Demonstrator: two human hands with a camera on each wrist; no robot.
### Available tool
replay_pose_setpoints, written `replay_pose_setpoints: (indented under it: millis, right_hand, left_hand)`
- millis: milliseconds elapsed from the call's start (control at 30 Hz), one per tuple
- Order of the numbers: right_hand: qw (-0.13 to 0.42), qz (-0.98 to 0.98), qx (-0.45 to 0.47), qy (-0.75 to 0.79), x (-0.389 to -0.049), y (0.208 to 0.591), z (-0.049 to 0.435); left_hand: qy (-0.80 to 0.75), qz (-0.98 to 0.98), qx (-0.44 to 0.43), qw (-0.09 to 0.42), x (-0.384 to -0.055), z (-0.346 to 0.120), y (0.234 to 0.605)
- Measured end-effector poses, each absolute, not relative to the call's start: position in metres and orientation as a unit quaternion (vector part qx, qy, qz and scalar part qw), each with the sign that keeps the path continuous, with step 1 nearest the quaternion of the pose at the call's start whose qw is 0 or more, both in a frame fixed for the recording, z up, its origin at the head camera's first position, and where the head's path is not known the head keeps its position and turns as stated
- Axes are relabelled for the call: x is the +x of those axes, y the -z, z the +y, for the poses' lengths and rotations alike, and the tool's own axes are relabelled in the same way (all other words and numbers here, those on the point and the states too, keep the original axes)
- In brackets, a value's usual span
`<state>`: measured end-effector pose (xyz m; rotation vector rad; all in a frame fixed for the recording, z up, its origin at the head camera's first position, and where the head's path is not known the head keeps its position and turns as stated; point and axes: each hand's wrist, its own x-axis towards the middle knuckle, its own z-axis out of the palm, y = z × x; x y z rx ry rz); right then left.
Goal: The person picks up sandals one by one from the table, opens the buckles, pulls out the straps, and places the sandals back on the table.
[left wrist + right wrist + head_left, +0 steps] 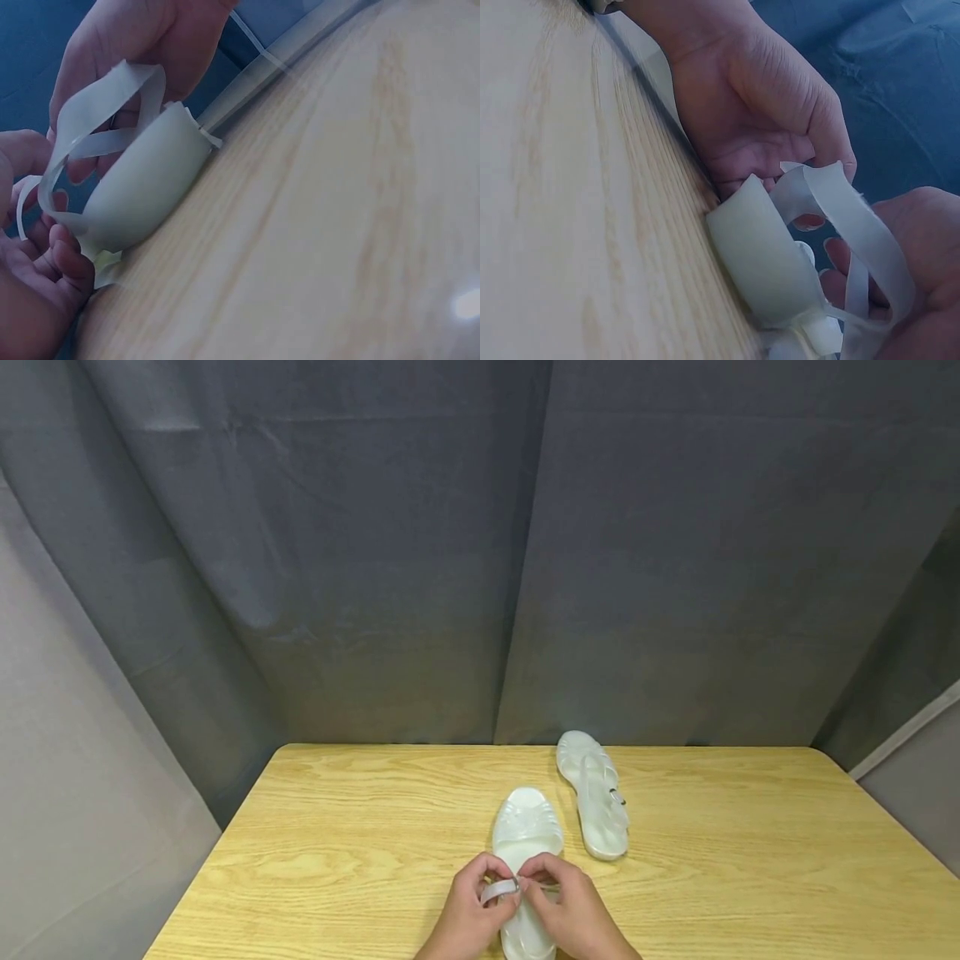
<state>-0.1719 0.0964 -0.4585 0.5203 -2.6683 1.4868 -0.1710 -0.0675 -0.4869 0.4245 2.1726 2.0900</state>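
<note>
Currently, left hand point(471, 903): fingers curled, pinching the strap point(497, 891) by its buckle point(516, 884). Right hand point(568, 906): thumb and forefinger nearly closed, pinching strap just beside the buckle. Possible fault: thin strap springing free, should either pinch loosen. Beneath the fingers: first sandal point(527, 817), on the table point(337, 860). Beyond them, rightward: second sandal point(598, 806).
</note>
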Motion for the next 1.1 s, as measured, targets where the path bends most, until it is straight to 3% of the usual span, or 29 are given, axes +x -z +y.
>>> replay_pose_setpoints:
  millis: [1100]
  right_hand:
    - [0.021,-0.872,0.127,-0.471,-0.1726,0.4629,0.0970]
  left_hand:
    - [-0.680,0.720,0.132,0.055,-0.1700,-0.0674,0.4864]
